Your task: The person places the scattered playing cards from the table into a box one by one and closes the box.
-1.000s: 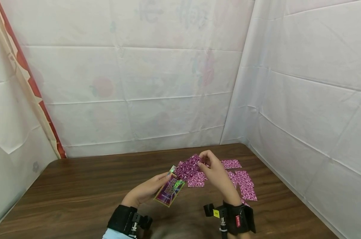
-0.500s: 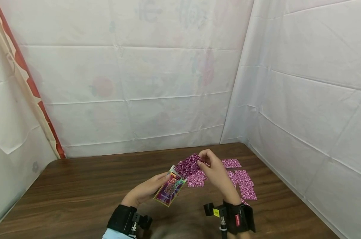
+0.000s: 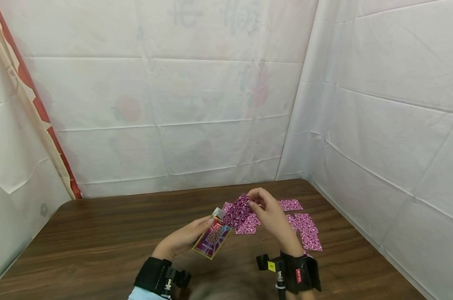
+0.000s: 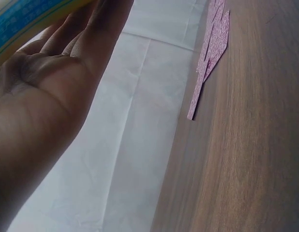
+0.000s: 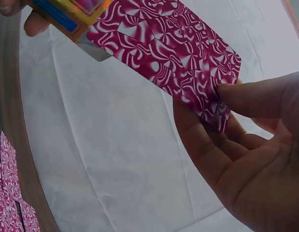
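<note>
My left hand (image 3: 186,236) holds a shiny purple and gold card box (image 3: 212,241), tilted above the table, its thumb along the edge near the opened end. At that end a pale flap (image 3: 218,213) sticks out. Between my right thumb and fingers (image 5: 200,130) I pinch a corner of a magenta and white patterned playing card (image 5: 164,53). The card's far end is right at the box's opening in the right wrist view. My right hand (image 3: 271,214) hangs over more cards. In the left wrist view the box (image 4: 28,24) crosses the top corner, over the left palm.
Several loose cards with the same magenta pattern (image 3: 307,233) lie spread on the brown wooden table (image 3: 110,237), to the right and behind the hands. White cloth (image 3: 173,104) hangs behind the table and along its sides.
The card in my right hand shifts and tilts slightly at the box's opening. The flap stands more to view now. Both hands stay nearly in place.
</note>
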{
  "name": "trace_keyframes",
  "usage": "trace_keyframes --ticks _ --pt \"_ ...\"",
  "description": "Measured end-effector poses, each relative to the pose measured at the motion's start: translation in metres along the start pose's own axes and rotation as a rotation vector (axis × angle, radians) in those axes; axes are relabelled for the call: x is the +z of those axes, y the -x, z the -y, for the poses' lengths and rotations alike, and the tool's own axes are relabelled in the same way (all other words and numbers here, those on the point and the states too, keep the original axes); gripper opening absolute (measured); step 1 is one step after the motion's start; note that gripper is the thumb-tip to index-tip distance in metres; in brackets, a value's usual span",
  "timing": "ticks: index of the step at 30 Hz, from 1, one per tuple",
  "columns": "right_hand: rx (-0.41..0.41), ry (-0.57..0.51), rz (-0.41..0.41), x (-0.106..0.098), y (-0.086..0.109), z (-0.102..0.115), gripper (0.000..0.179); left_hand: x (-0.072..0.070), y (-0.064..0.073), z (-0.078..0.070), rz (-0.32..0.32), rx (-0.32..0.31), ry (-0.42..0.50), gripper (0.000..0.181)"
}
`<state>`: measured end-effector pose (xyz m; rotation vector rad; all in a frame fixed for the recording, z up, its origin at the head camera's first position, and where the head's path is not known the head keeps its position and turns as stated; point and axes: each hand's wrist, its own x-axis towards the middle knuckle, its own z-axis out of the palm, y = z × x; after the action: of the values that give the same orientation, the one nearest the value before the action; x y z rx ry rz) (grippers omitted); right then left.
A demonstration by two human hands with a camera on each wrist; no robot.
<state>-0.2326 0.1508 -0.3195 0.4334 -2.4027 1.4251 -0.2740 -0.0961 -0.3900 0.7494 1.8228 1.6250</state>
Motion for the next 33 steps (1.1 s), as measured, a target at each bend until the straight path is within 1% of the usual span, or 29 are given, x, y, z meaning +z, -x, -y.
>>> trace_keyframes --ticks 5,11,14,19,23,29,33 --pt "-0.021 0.020 -0.027 0.004 0.000 0.001 0.014 0.001 -0.001 0.000 -0.005 0.001 -0.005 0.067" --pt "-0.019 -0.021 -0.036 0.007 -0.001 0.003 0.013 0.000 -0.003 0.001 -0.009 0.002 -0.001 0.065" --pt "-0.014 -0.013 -0.037 0.007 -0.001 0.003 0.013 0.000 -0.003 0.002 -0.011 -0.001 0.000 0.066" --pt "-0.017 0.045 -0.049 0.009 -0.001 0.001 0.014 0.001 -0.003 0.001 -0.014 -0.004 -0.001 0.066" --pt "-0.032 0.100 -0.047 0.010 -0.002 -0.001 0.015 0.002 -0.002 0.001 -0.002 0.005 -0.006 0.065" --pt "-0.081 0.171 -0.003 0.012 -0.002 -0.003 0.017 0.002 -0.002 0.001 0.016 0.018 0.012 0.065" --pt "-0.086 0.232 0.039 0.014 -0.001 -0.003 0.019 0.002 -0.002 0.001 0.016 0.017 0.014 0.065"
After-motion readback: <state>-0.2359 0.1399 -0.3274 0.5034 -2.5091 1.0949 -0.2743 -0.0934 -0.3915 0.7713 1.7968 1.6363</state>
